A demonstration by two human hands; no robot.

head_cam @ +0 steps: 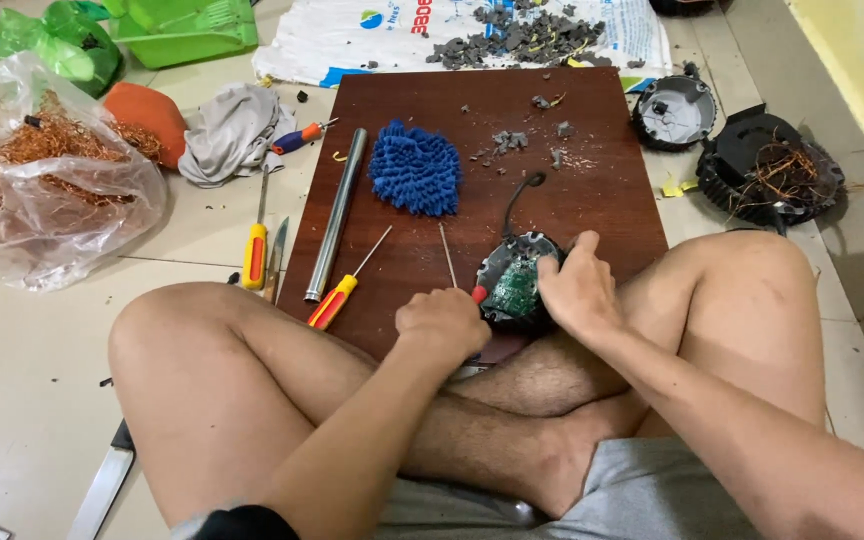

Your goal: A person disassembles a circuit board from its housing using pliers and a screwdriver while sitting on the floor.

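Observation:
I sit cross-legged at a dark brown wooden board [592,190] on the floor. My right hand [574,288] grips a round black housing with a green circuit board [514,285] inside, a black cable running up from it. My left hand [442,322] is closed around the red handle of a screwdriver [449,258], whose thin shaft points away from me beside the housing. A second red-and-yellow screwdriver [337,298] lies just left of that hand.
On the board lie a metal tube [335,214], a blue fluffy cloth [415,168] and grey crumbs. To the left: two more screwdrivers [255,250], a grey rag [234,130], a plastic bag of copper wire [47,180]. Right: black motor casings [767,170]. A knife [102,490] lies bottom left.

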